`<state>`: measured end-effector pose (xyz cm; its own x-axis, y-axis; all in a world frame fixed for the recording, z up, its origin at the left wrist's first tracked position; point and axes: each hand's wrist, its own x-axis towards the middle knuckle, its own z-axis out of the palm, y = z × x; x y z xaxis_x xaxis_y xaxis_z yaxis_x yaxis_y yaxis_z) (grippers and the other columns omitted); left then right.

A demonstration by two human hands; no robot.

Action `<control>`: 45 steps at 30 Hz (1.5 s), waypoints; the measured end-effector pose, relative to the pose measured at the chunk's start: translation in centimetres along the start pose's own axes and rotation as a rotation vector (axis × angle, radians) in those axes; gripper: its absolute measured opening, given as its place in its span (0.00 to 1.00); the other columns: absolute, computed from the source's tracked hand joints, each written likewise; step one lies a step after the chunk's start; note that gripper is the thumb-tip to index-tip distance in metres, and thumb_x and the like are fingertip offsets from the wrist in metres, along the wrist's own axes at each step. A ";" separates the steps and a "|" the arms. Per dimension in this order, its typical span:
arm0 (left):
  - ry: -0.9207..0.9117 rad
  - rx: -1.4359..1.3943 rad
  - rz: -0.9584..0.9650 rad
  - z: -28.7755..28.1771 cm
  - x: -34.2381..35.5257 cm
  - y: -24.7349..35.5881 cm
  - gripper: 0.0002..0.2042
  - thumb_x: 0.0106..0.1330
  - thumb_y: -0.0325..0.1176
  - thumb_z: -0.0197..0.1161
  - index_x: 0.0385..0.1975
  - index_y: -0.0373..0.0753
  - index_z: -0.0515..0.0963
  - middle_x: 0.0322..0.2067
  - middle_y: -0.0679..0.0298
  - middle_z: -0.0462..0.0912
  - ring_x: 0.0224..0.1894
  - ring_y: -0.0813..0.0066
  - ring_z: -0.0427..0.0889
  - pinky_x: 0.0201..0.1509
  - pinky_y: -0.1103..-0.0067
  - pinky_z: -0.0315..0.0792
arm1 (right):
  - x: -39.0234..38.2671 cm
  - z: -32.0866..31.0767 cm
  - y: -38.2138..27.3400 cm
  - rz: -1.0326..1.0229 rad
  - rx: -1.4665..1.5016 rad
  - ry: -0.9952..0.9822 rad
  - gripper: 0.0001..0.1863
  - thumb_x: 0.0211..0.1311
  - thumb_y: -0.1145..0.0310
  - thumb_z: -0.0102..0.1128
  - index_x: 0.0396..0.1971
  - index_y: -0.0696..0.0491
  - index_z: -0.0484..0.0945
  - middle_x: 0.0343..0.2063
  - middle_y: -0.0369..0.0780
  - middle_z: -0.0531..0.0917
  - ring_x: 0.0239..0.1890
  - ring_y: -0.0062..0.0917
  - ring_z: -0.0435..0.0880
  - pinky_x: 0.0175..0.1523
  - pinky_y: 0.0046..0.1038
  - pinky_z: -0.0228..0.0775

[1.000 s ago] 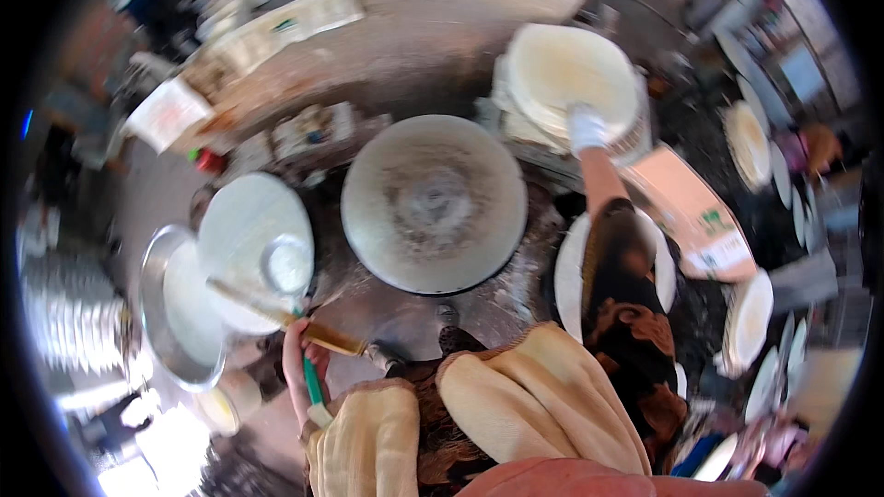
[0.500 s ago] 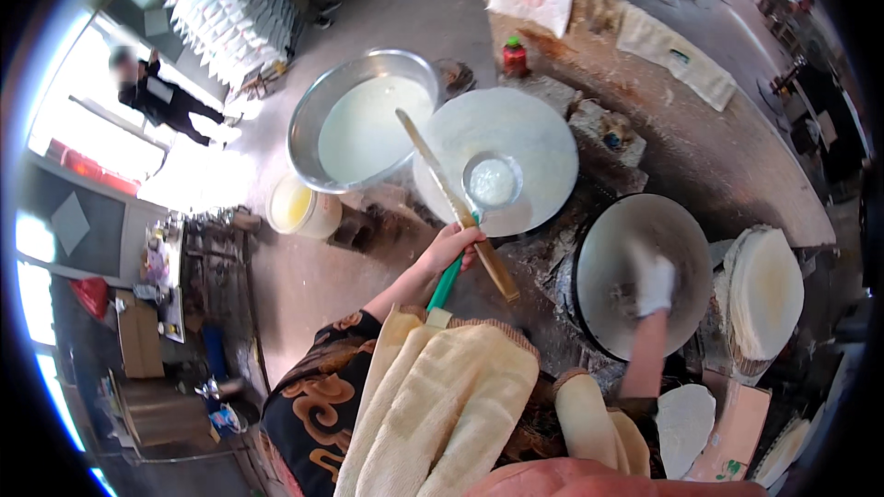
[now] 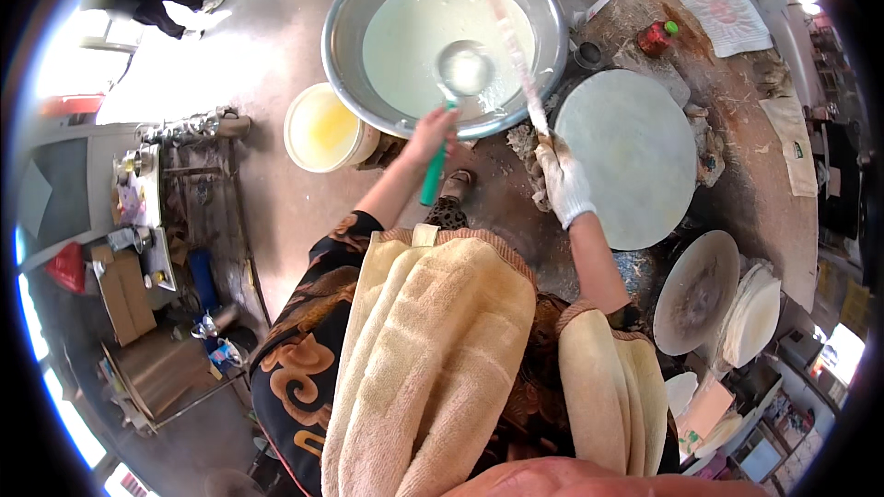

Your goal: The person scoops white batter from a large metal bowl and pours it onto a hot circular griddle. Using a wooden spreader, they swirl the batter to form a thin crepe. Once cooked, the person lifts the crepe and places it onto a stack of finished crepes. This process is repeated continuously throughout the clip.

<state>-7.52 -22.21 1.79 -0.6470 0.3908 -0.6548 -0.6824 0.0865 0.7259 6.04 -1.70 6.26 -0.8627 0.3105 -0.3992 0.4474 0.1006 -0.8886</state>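
Observation:
My bare left hand is closed around the green handle of a ladle, whose round bowl is at the white batter in a large metal basin. In a white knit glove, my right hand grips the lower end of a long flat wooden stick. The stick slants over the basin's right side, its far part blurred and coated in white. A round pale griddle lies just right of my right hand.
A white bucket with yellow contents stands left of the basin. At the right are another round pan, a stack of pale round sheets, and a long counter with a red jar. A cluttered bench runs along the left.
My right hand has left the round pan and now holds the stick, which was in my left hand with the ladle. The ladle has moved from over the griddle to the basin. My view has shifted.

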 end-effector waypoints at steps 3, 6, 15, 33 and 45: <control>0.126 0.093 -0.035 -9.5 7.8 0.3 0.09 0.68 0.38 0.51 0.41 0.41 0.69 0.18 0.71 0.67 0.15 0.83 0.67 0.15 0.84 0.64 | 4.3 1.0 0.7 -0.033 -0.669 -0.035 0.22 0.67 0.55 0.42 0.58 0.46 0.67 0.32 0.43 0.81 0.31 0.34 0.80 0.38 0.35 0.72; 0.204 0.299 -0.116 -16.8 15.5 -0.2 0.09 0.64 0.35 0.55 0.37 0.36 0.71 0.19 0.65 0.71 0.17 0.76 0.71 0.18 0.78 0.68 | 7.5 3.4 -2.3 0.152 -0.958 -0.094 0.22 0.68 0.54 0.37 0.56 0.45 0.69 0.41 0.49 0.80 0.43 0.45 0.79 0.47 0.44 0.70; 0.083 0.828 -0.210 -16.2 24.0 -3.6 0.06 0.54 0.30 0.62 0.24 0.34 0.77 0.23 0.57 0.79 0.23 0.67 0.80 0.24 0.71 0.73 | 10.8 6.6 1.8 0.324 -0.566 -0.286 0.25 0.67 0.51 0.36 0.52 0.51 0.73 0.51 0.51 0.75 0.55 0.44 0.72 0.58 0.39 0.65; -0.201 0.184 0.692 0.8 -1.6 33.8 0.04 0.66 0.33 0.52 0.33 0.40 0.69 0.14 0.72 0.65 0.10 0.83 0.64 0.12 0.83 0.60 | 0.7 0.6 -17.3 -0.143 0.384 0.002 0.17 0.65 0.60 0.49 0.45 0.56 0.76 0.15 0.35 0.76 0.09 0.16 0.67 0.12 0.20 0.56; -0.752 -0.441 -0.339 -4.5 4.1 22.5 0.17 0.70 0.37 0.48 0.16 0.46 0.61 0.09 0.75 0.60 0.07 0.84 0.57 0.08 0.87 0.53 | 4.3 -2.5 -12.9 0.017 0.342 -0.088 0.18 0.65 0.54 0.48 0.35 0.56 0.76 0.12 0.35 0.72 0.06 0.16 0.64 0.10 0.22 0.51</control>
<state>-27.02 -22.84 14.49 -0.1051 0.9119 -0.3967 -0.9615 0.0087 0.2747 -2.80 0.71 16.60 -0.8796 0.2249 -0.4191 0.3698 -0.2309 -0.9000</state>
